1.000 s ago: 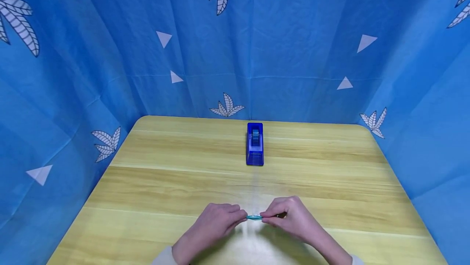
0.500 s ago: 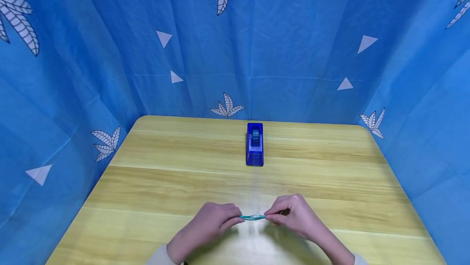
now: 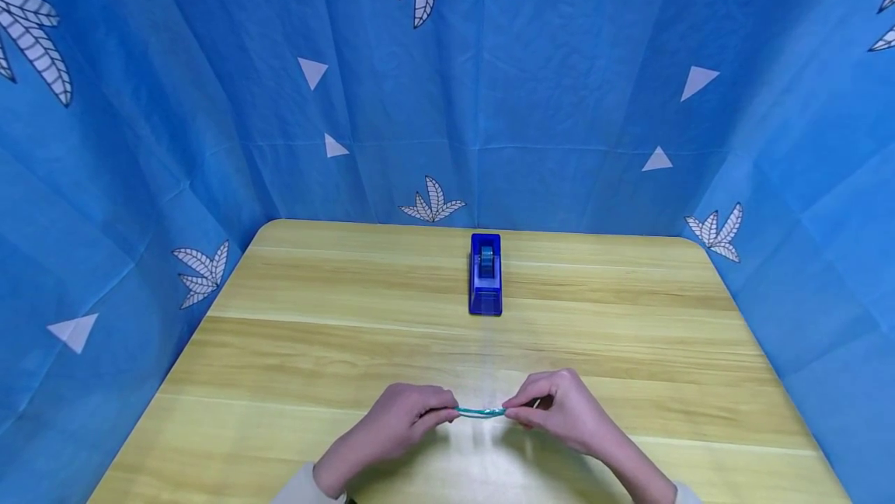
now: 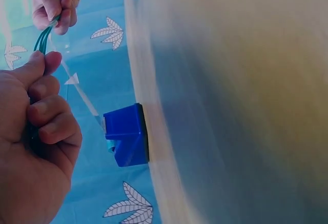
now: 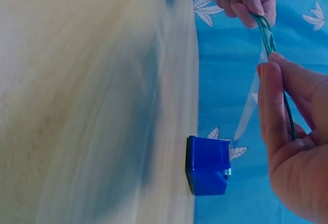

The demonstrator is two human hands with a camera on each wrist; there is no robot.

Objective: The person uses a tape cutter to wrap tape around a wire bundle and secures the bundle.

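Both hands hold a small bundle of thin green cords (image 3: pixel 481 413) stretched low over the table's near middle. Thumb and fingers of my left hand (image 3: pixel 402 422) pinch its left end. The right end is pinched by my right hand (image 3: pixel 562 415), and a dark green strand (image 5: pixel 288 114) runs down into its palm in the right wrist view. From the blue tape dispenser (image 3: pixel 485 298), a strip of clear tape (image 5: pixel 250 101) runs taut up to the cords near the right fingertips. Parts of the cords are hidden inside both hands.
The dispenser stands beyond the hands on the wood-grain table (image 3: pixel 336 294), toward its far edge. A blue curtain (image 3: pixel 559 85) with leaf and triangle prints surrounds the back and sides.
My left hand has slid left along the cords and my right hand has shifted slightly right, so more of the bundle shows between them. The dispenser has stayed put.
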